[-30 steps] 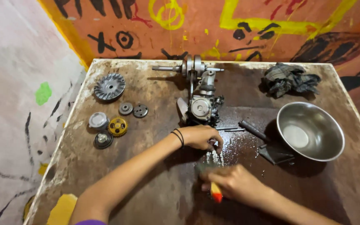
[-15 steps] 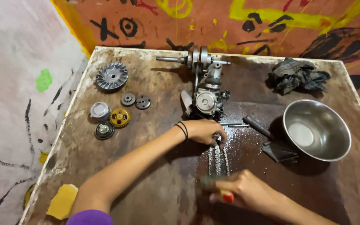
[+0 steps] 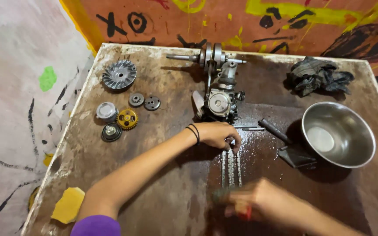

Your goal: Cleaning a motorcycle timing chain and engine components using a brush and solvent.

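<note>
far left on the worn table (image 3: 110,175) lie a finned disc (image 3: 119,74), small gears (image 3: 127,118) and a yellow sponge (image 3: 68,204). the left hand (image 3: 217,134) pins the top end of a wet chain (image 3: 231,168), fingers pressed down on it. the right hand (image 3: 259,203), blurred, closes around a red-handled tool; its grip i cannot tell exactly. further right sits a steel bowl (image 3: 338,134).

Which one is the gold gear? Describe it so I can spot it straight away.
Start at the big finned grey disc at the table's far left. Nearer the person lies a cluster of small round parts; the gold gear sits beside the silver cap. It is the only yellow part there.
</note>
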